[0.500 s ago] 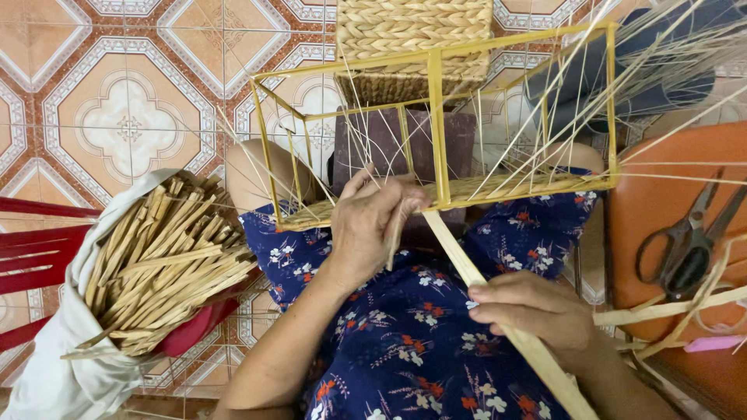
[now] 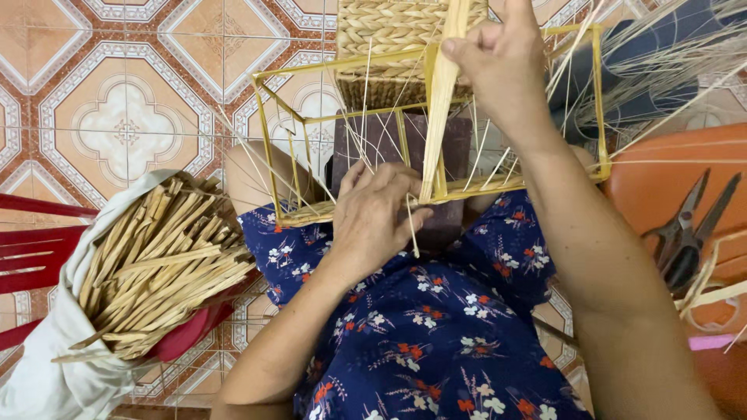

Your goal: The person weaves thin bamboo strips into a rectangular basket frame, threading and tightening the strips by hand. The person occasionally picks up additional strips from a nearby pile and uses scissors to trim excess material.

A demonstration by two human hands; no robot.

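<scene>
- Straw-coloured and flat, the strip [image 2: 440, 101] runs upright from the near lower rail of the wire frame [image 2: 597, 101] to the top edge of the view; it looks light, bendy and liable to crease or split if folded sharply
- The right hand [image 2: 498, 58] has it pinched between thumb and fingers near its upper end, fingers closed narrow on the strip
- The left hand [image 2: 377, 214] rests on the near lower rail of the frame, fingers curled against the rail where the strip's foot meets it; whether they grip the strip itself I cannot tell
- Best hold, by my judgement: flat between finger pads, close to where it bends round the wire, since a grip far off would let it twist
- The frame is thin yellow-coated wire, a stiff open box on the lap, over a dark block [image 2: 405, 148]; thin loose stalks [image 2: 366, 117] stick up through it
- A woven basket [image 2: 389, 31] sits beyond the frame at its far edge
- A white cloth bag [image 2: 54, 365] on the red chair [image 2: 31, 257] at the left holds a thick bundle of cut strips [image 2: 156, 257], packed lengthwise and spilling over the rim
- Scissors [image 2: 685, 233] lie on the orange stool [image 2: 661, 179] at the right, with more long stalks [image 2: 669, 54] fanned above it
</scene>
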